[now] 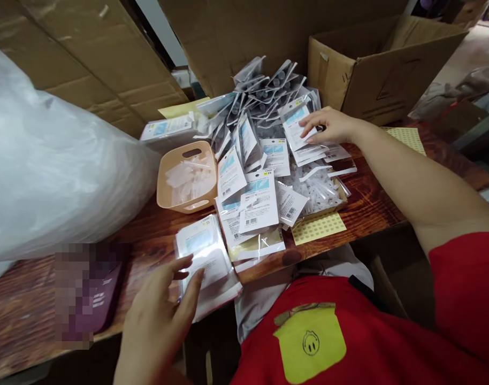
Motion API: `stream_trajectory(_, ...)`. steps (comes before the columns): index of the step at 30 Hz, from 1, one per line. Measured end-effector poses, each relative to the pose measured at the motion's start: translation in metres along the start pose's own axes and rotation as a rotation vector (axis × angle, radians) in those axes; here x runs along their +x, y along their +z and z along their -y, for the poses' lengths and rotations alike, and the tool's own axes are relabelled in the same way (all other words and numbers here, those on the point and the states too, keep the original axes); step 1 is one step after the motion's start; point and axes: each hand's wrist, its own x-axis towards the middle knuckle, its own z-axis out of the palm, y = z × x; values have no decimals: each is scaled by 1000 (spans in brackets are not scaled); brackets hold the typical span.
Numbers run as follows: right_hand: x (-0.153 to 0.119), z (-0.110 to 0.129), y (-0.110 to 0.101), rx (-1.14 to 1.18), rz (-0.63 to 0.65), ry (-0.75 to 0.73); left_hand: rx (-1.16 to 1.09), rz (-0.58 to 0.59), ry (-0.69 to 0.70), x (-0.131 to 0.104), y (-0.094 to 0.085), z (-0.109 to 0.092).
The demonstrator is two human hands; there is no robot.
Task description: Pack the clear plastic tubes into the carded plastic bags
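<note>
Carded packets point(259, 200) all over the place here, mostly one loose heap mid-frame. Right hand point(328, 125), upper right of centre, has its fingers bent against one packet point(296, 120) on the heap; can't tell if that grip is pinching it or just touching. Left hand point(160, 299), bottom left of centre, is spread, thumb well off the fingers, by a neat stack point(200, 240), nothing held that I can see.

Progress-wise I'd call it partway at best. That stack looks squared up, but the heap beside it lies at all angles, so most of it seems left. Behind it, top centre, is a pile of clear sleeves with grey rods point(275, 82). Whether any packet is sealed, no idea from here.

Further out on the wooden table point(144, 267), a peach basket point(162, 184) left of centre and a shallow box point(328, 210) right of centre both have clear bits in them. A dotted yellow sheet point(320, 227) pokes out below the box, plenty of dots on it.
</note>
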Motion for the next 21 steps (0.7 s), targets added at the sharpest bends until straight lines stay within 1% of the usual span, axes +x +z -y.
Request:
stream_trajectory(1, -2, 6, 0, -80, -10, 1, 20, 29, 26, -1, 4, 8)
stream_trajectory(3, -12, 26, 0, -229, -77, -30, 57, 71, 91, -1, 9, 20)
stream_trajectory(4, -19, 38, 1, -296, -100, -66, 69, 79, 122, -1, 10, 23)
stream_trajectory(5, -25, 51, 4, -355, -91, -115, 75, 89, 157, 0, 11, 26)
stream_trajectory(7, -37, 72, 13, -457, 26, -203, 80, 115, 212, 2, 12, 29)
stream_trajectory(9, -46, 87, 28, -535, 166, -223, 83, 153, 236, 5, 13, 30)
stream_trajectory(10, -48, 92, 35, -558, 208, -213, 81, 159, 233, 5, 14, 30)
stream_trajectory(12, -51, 95, 49, -556, 239, -180, 69, 135, 204, 6, 16, 29)
stream_trajectory(14, -49, 95, 58, -495, 231, -156, 59, 107, 180, 5, 19, 27)
stream_trajectory(15, -48, 93, 60, -454, 223, -148, 57, 98, 170, 5, 20, 26)
stream_trajectory(18, -38, 86, 63, -359, 197, -118, 64, 121, 144, 5, 20, 23)
stream_trajectory(20, -29, 79, 64, -337, 174, -148, 70, 131, 116, 5, 19, 21)
stream_trajectory(21, -23, 75, 64, -343, 173, -202, 73, 132, 106, 6, 19, 21)
